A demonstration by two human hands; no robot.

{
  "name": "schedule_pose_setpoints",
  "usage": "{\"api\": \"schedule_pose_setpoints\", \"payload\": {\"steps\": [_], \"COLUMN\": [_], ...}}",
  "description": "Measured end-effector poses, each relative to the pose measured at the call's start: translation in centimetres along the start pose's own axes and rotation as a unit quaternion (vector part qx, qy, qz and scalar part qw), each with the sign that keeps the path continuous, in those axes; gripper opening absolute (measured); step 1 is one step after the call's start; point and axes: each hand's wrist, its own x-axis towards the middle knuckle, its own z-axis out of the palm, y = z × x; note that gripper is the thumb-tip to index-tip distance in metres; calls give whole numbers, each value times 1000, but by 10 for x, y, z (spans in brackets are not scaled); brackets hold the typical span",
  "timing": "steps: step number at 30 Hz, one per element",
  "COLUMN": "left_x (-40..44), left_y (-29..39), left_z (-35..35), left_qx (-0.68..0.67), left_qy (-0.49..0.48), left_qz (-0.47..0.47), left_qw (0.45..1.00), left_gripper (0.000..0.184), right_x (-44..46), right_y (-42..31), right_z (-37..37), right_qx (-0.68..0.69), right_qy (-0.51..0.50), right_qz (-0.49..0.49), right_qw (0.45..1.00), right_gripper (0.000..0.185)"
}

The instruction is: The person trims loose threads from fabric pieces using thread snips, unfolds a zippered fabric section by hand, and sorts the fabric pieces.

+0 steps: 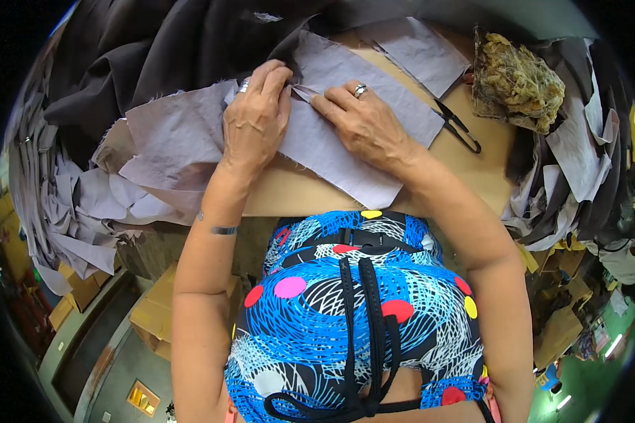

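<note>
My left hand (255, 116) is closed on the frayed edge of a lilac-grey fabric piece (176, 134) that spreads out to the left. Close beside it, my right hand (367, 123) pinches a small fold of the lilac-grey fabric panel (377, 169) between thumb and fingers. This panel lies under the right hand, slanting across a tan board (476, 169). The fingertips of both hands nearly meet, and the exact spot gripped by the left is partly hidden. Black thread snips (460, 130) rest at the panel's right edge.
Another grey fabric piece (420, 56) lies farther back. A clump of yellowish fibrous material (518, 81) sits at the back right. Dark cloth (155, 49) is heaped at the back left. Fabric strips (63, 190) hang on the left, more scraps (578, 151) on the right. Cardboard boxes (155, 310) stand below.
</note>
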Motion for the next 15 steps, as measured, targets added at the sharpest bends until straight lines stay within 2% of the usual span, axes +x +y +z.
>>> {"api": "schedule_pose_setpoints", "payload": {"steps": [3, 6, 10, 15], "left_x": [12, 26, 28, 20], "left_y": [2, 3, -24, -27], "left_z": [2, -1, 13, 11], "left_qx": [60, 138, 85, 47], "left_qy": [24, -61, -56, 53], "left_qz": [-28, -59, -18, -20], "left_qw": [998, 987, 995, 997], "left_gripper": [20, 24, 17, 12], "right_x": [5, 6, 6, 6], "right_y": [-5, -9, -8, -9], "right_z": [-1, 1, 6, 4], "right_qx": [-16, -62, -55, -14], "right_qy": [-11, -14, 14, 4], "right_qz": [14, 2, -11, 18], "right_qw": [1000, 998, 998, 1000], "right_gripper": [37, 36, 38, 41]}}
